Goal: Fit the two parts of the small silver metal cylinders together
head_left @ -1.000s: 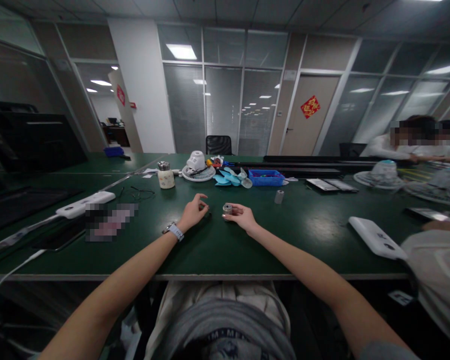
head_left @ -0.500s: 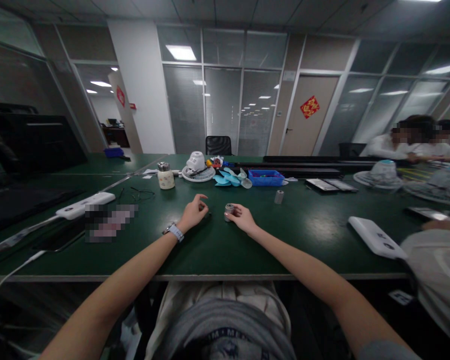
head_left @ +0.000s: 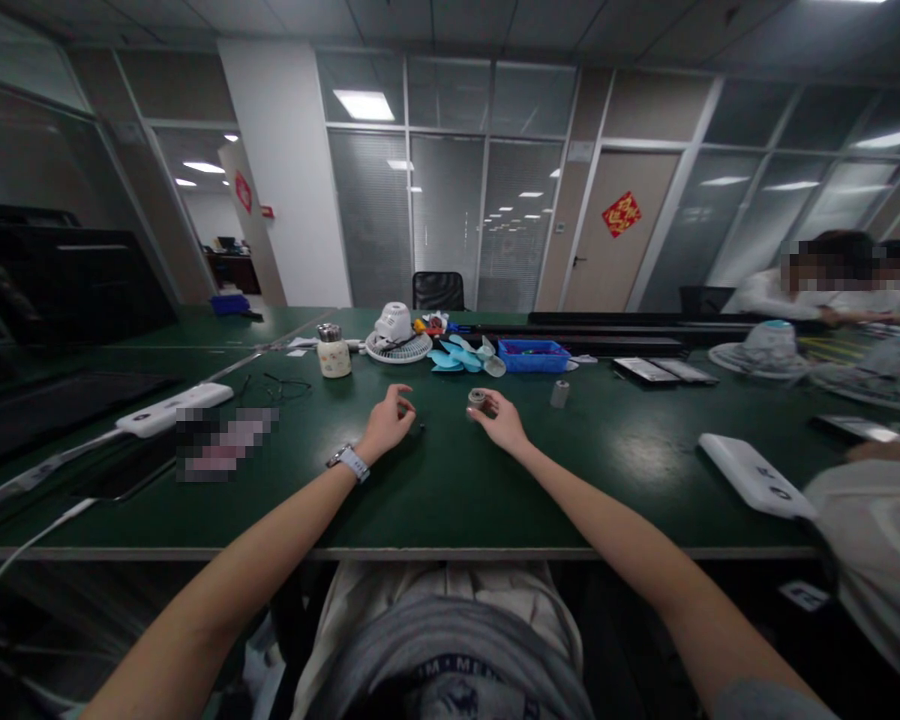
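Note:
My right hand (head_left: 504,421) reaches out over the green table (head_left: 450,490) and pinches a small grey metal cylinder (head_left: 477,398) at its fingertips. My left hand (head_left: 387,421), with a watch on the wrist, rests on the table to the left, its fingers curled in a pinch. Whatever it may hold is too small to make out. A tiny dark piece (head_left: 421,428) lies on the table just right of it.
Further back stand a small jar (head_left: 334,352), a white fan body on its grille (head_left: 397,336), blue fan blades (head_left: 461,357), a blue tray (head_left: 532,354) and another small cylinder (head_left: 559,393). White power strips lie left (head_left: 174,409) and right (head_left: 754,474). People sit at the far right.
My right hand has moved forward and slightly right, carrying the metal cylinder away from me. My left hand has shifted only slightly.

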The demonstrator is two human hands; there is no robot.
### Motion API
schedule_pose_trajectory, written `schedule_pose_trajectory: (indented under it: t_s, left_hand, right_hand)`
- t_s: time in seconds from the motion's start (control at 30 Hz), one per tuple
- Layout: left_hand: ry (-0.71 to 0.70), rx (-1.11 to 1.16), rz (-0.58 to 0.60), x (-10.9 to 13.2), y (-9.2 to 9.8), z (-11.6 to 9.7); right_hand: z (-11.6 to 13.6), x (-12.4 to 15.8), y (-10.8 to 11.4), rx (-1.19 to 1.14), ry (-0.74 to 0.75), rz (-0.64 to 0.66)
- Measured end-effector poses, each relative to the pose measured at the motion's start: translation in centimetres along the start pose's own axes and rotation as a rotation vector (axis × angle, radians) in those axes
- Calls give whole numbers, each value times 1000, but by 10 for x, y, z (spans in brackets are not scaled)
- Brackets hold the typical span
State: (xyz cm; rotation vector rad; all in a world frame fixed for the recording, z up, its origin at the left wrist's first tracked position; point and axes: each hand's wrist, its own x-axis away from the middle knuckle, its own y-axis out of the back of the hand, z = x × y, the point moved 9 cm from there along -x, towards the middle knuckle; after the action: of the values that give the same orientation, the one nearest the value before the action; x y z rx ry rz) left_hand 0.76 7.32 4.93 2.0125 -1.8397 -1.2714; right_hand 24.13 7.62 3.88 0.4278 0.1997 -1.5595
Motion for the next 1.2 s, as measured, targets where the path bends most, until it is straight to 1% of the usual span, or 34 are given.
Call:
schedule_pose_trajectory:
  t_s: [0.03,0.1,0.17,0.23,0.33,0.43,0.53,0.67,0.93,1.07,1.2]
  left_hand:
    - [3,0,-5,0,1,0]
    - [7,-2,-10,-1,1,0]
    - [6,-5,-12,-1,1,1]
    - [1,-8,-10,-1,0,2]
    - [-9,-14,-5,-1,-1,2]
    - [0,-19,-3,-1,-1,3]
    - [9,-22,0,-2,-2,4]
    - [-1,-16,6,-1,-3,3]
    - [0,-25,5,-1,-1,1]
    - [1,-22,13,0,-2,1]
    - [-8,-10,15,-1,-3,2]
  right_hand:
    - [1,-4,13,75,20,-54]
    - [-6,-10,45,244,-8,-187]
    - [-19,-15,76,412,-94,-301]
    - [-34,-21,102,543,-179,-361]
    - [-54,-29,133,605,-265,-415]
    - [-69,-36,154,575,-285,-462]
    - [-79,-42,164,555,-275,-475]
    - [-84,-48,169,542,-227,-452]
    - [-85,-52,187,600,-193,-463]
    - [-86,-54,195,673,-185,-460]
    - [-85,-53,198,737,-175,-447]
